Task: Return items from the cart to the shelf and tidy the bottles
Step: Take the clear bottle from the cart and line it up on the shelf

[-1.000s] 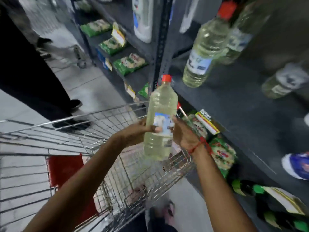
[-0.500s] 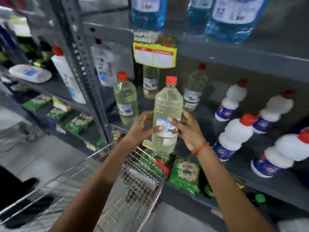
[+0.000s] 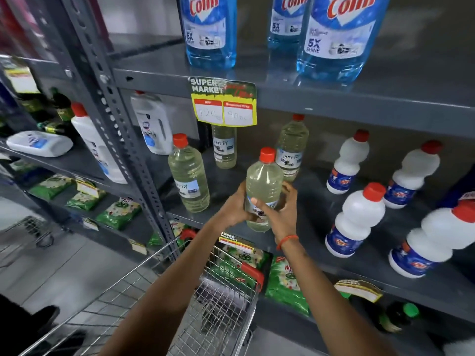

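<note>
Held bottle [image 3: 263,186]: clear ribbed plastic, pale yellow liquid, red screw cap, blue-white paper label; upright, at the front edge of the middle shelf [image 3: 295,255], base at or just above the board, contact not clear.
Left hand [image 3: 232,208]: wrapped around the lower left side of the held bottle, thumb across the label.
Right hand [image 3: 282,211]: clasping the lower right side of the same bottle, fingers curled behind; orange thread band on the wrist.
Front bottle [image 3: 189,179]: same clear plastic and red cap, standing to the left, apart from the held one.
Back bottles [image 3: 291,147]: two more of the kind, one just behind the held bottle, one partly hidden by the price tag [image 3: 223,102].
Price tag: yellow-and-green paper, glossy, hung from the upper shelf edge.
White bottles [image 3: 356,219]: opaque, waisted, rounded shoulders, red caps, blue bands; five standing at right.
Blue bottles [image 3: 209,29]: large, translucent, blue liquid, on the top shelf.
Shelf: grey painted metal, perforated upright at left.
Cart [image 3: 218,301]: bright wire mesh, red plastic corner, below the arms.
Green packets [image 3: 288,281]: shiny soft pouches on the lower shelf.
</note>
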Available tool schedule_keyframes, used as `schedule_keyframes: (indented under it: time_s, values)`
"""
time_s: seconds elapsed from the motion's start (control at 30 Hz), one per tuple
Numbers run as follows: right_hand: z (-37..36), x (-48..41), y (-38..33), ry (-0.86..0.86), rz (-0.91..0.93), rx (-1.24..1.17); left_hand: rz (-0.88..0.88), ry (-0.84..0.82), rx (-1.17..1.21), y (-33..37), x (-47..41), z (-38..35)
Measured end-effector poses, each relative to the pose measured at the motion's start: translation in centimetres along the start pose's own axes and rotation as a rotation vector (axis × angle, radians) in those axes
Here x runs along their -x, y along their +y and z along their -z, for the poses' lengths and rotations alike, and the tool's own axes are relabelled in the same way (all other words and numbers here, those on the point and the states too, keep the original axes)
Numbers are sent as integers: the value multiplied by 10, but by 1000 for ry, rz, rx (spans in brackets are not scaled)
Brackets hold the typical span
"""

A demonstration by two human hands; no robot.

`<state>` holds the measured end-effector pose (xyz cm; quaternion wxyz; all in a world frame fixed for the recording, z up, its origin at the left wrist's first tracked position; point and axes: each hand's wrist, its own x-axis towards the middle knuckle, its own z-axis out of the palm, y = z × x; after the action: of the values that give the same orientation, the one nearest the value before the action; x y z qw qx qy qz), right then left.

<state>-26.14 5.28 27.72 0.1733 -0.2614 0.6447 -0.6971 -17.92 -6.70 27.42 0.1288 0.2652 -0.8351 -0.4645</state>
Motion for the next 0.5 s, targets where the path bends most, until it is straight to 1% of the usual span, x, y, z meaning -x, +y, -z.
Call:
schedule_keyframes:
  time_s: [0.1,0.17,0.27,0.33,0.4,0.5]
  values:
    - [-2,-3,4,-6,5,-12,37,-40,16,-3,-2,5]
    - [2,-3,11,-50,0,12,45,-35,75,-7,4,4]
    - [13,0,28,-160,-60,73,91,31,179,-30,15,-14]
    - [18,1,37,-216,-130,136,118,86,172,-42,20,-29]
    - [19,1,41,-244,-165,180,129,120,159,-36,24,-35]
    - [16,1,42,-237,-179,175,120,161,135,-20,25,-33]
